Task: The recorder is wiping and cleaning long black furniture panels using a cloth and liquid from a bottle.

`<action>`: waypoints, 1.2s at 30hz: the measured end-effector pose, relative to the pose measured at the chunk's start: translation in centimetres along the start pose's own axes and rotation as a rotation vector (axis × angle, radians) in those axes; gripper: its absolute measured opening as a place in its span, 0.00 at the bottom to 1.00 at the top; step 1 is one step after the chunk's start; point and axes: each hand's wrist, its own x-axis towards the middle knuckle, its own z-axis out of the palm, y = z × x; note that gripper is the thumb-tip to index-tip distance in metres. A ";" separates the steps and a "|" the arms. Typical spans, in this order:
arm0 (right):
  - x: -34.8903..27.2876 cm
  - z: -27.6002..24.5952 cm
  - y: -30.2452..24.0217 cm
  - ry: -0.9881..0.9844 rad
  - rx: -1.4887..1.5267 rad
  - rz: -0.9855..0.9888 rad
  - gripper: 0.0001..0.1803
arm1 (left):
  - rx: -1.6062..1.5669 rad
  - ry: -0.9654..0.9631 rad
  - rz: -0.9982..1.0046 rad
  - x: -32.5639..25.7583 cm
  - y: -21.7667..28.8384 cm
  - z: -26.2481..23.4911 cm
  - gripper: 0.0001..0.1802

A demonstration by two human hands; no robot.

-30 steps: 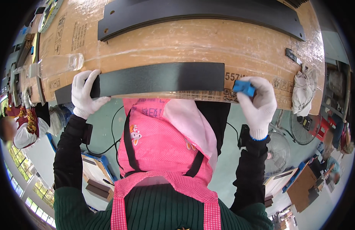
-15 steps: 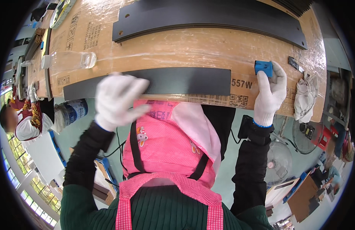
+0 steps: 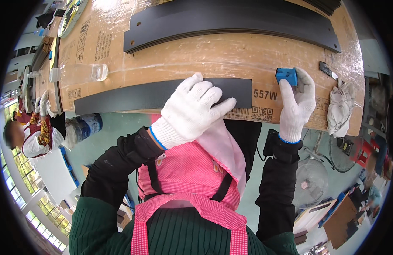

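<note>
The left hand (image 3: 192,108) wears a white glove and lies flat on a long dark strip (image 3: 132,97). Its fingers are spread out, and they cover part of the strip, so the middle bit is hidden. The strip lies along the near edge of a table (image 3: 205,55) covered with brown cardboard and shiny clear wrap.

The right hand (image 3: 295,104) also wears a white glove. It is well apart from the left hand, just past the right end of the strip. Its fingers and thumb pinch a small blue block (image 3: 286,75). The block sits on the cardboard, and the glove hides its lower part, so its full shape is hard to tell.

Farther back on the table lies a stack of long dark strips (image 3: 230,21). They look bent, but the camera curves straight edges. A clear plastic bottle (image 3: 79,73) lies on its side at the left. A crumpled white rag (image 3: 338,104) sits at the right edge, near a small dark thing too tiny to make out.

A pink apron and pink cloth hide the person's front. Far left, another person in white gloves (image 3: 43,104) is partly cut off. A fan (image 3: 309,185) stands on the floor below.
</note>
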 end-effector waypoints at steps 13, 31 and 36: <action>0.0 -0.1 0.0 -0.004 0.024 0.009 0.26 | -0.006 -0.060 -0.032 0.5 0.6 -1.0 0.27; -0.1 0.2 -0.2 0.003 0.055 -0.004 0.26 | 0.018 -0.165 -0.030 0.8 0.6 -1.9 0.21; -0.2 -0.2 0.2 0.001 0.028 0.001 0.26 | 0.027 -0.166 -0.023 1.5 0.9 -1.2 0.21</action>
